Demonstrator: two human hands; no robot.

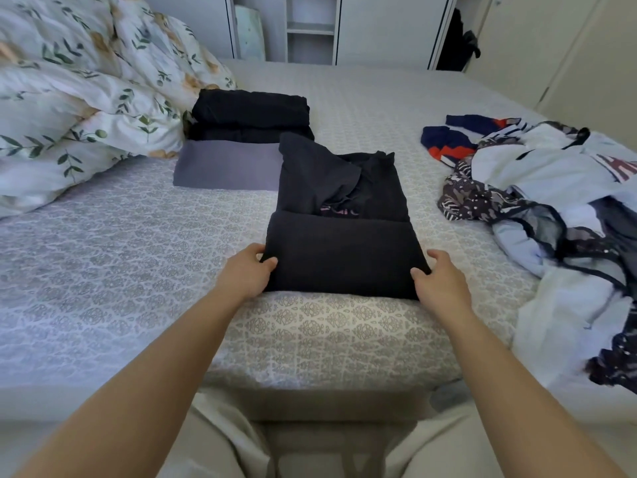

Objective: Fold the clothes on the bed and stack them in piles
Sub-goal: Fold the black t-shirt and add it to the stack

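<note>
Black shirt sits mid-bed near the front edge, partway through its fold: near end already doubled up into a band across the lower half, sleeve and collar end still loose beyond it, bit of pink print showing at the fold line. Left hand pinches the left end of that folded band, thumb on top; right hand pinches the right end the same way. Step in hand looks like the lengthwise fold-over. Next move, my read: carry both corners forward together, keep the edge level, land it over the loose sleeve end so the bundle closes square, then lift it to the pile. Finished stack is just behind and left, touching the shirt's far-left corner: dark folded items on top of a grey one. Unfolded heap lies to the right on the bed, slightly apart from the shirt: pale blue, patterned navy, a navy/orange piece at the back. Floral duvet is bunched far left, against the stack's left side. Fold path looks unobstructed; the rumpled sleeve could bulge the bundle if not flattened first. Wardrobe behind, irrelevant.
</note>
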